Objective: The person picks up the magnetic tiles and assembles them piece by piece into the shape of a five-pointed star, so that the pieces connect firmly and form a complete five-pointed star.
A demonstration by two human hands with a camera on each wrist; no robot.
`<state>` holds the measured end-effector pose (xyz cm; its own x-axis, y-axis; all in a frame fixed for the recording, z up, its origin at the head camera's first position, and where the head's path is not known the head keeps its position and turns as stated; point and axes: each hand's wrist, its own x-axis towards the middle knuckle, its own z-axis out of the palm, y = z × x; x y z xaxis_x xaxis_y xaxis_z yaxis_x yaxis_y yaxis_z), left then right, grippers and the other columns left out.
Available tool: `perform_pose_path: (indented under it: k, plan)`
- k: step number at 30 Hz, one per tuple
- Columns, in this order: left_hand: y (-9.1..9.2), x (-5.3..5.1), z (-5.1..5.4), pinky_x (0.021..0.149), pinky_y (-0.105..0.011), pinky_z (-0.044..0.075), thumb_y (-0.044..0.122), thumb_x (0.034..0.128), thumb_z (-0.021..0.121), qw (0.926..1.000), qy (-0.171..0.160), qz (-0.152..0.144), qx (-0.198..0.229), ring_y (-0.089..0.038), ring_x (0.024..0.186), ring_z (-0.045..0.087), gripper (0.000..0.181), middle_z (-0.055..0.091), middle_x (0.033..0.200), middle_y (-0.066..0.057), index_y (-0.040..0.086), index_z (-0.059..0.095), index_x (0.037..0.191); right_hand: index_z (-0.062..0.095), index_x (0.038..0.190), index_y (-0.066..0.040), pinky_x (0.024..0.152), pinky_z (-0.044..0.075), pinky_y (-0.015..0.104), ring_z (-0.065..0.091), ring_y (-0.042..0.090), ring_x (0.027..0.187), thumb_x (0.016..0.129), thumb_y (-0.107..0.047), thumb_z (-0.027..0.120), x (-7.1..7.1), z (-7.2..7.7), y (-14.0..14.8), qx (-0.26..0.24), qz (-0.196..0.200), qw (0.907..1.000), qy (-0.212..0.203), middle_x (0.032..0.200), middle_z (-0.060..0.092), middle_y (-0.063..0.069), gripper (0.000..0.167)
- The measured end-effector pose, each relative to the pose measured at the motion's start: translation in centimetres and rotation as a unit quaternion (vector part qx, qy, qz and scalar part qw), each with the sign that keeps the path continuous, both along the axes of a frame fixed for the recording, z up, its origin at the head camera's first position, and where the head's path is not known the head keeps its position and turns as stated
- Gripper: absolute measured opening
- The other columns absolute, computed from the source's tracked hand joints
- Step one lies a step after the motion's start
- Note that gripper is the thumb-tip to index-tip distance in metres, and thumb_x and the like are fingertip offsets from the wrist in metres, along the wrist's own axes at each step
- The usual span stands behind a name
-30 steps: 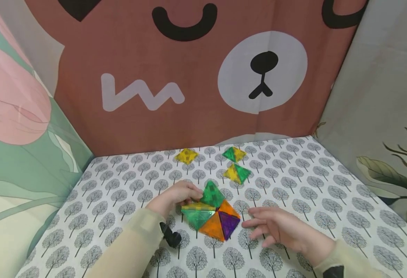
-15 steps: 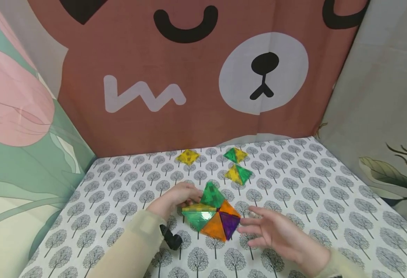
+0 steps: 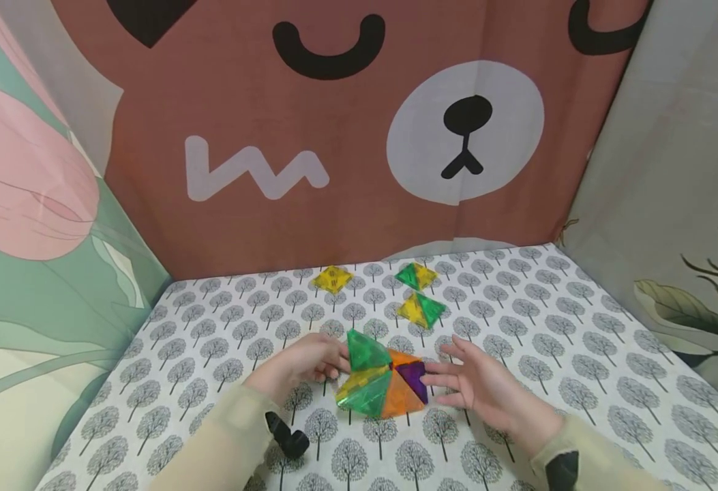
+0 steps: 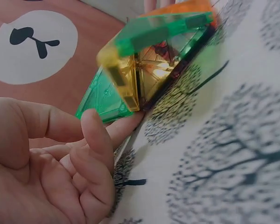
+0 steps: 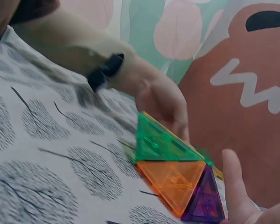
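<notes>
A cluster of translucent magnetic triangle tiles stands raised between my hands in the head view. Green tiles, a yellow tile, orange tiles and a purple tile meet at one point. My left hand touches the upper green tile's left side. One left finger reaches under the cluster's edge; the others curl loosely. My right hand spreads its fingers, the tips at the purple tile. The cluster's underside is hollow in the left wrist view.
Behind the cluster lie a yellow diamond of tiles and two green-and-yellow pairs, one nearer and one farther. A tree-print cloth covers the surface. A bear-print curtain hangs at the back, with printed cloth at both sides.
The cluster has turned and shifted slightly right, its upper green tile swinging left. My left hand stays at that green tile. My right hand has come in until its fingertips meet the purple tile.
</notes>
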<state>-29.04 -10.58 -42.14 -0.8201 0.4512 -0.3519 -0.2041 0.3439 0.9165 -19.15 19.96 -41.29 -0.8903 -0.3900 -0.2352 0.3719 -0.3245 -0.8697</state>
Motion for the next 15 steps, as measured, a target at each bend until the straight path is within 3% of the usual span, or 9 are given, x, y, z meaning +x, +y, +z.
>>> perform_pose_path:
  k: [6,15]
  plan:
    - [-0.3,1.5,-0.3,0.049,-0.017,0.043,0.001,0.0852,0.060,0.9992,-0.019,0.013,0.033,-0.009,0.059,0.057,0.025,0.070,0.088,-0.014,-0.005,0.067,0.109,-0.010,0.154,0.001,0.076,0.059,0.029,0.066,0.019,0.103,0.105,-0.055,0.029,-1.3,-0.1,0.3,0.007,0.011,0.9999,0.001,0.152,0.013,0.040,0.085]
    - [-0.5,3.8,-0.7,0.048,-0.015,0.046,-0.001,0.0880,0.056,0.9946,-0.051,0.031,0.086,-0.007,0.058,0.057,0.022,0.071,0.091,-0.016,-0.007,0.064,0.107,-0.006,0.156,0.000,0.073,0.059,0.027,0.066,0.019,0.101,0.104,-0.056,0.029,-2.6,-0.3,0.2,0.014,0.026,0.9996,0.002,0.153,0.016,0.038,0.084]
